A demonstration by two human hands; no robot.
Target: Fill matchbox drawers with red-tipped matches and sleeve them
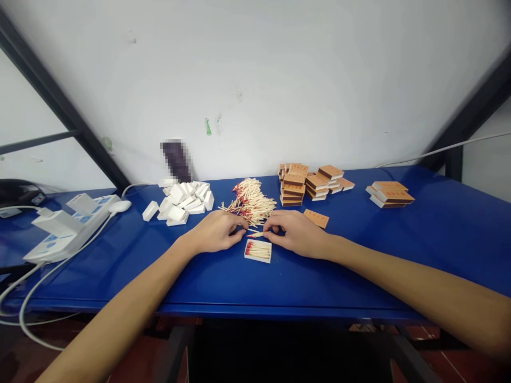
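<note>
A small bundle of red-tipped matchsticks lies between my two hands, its ends at the fingertips. My right hand pinches the plain ends between thumb and fingers. On the other side, my left hand has thumb and forefinger closed in at the red heads. Just below the fingers, an open white matchbox tray rests on the table, with a layer of matches in it, heads to the left. Behind both hands spreads a large loose heap of matches.
White empty-looking trays are piled at left. Orange-brown matchboxes stand stacked at right, with another small stack farther over. A flat orange matchbox cover lies behind my right hand. A power strip with cables occupies the blue table's left end.
</note>
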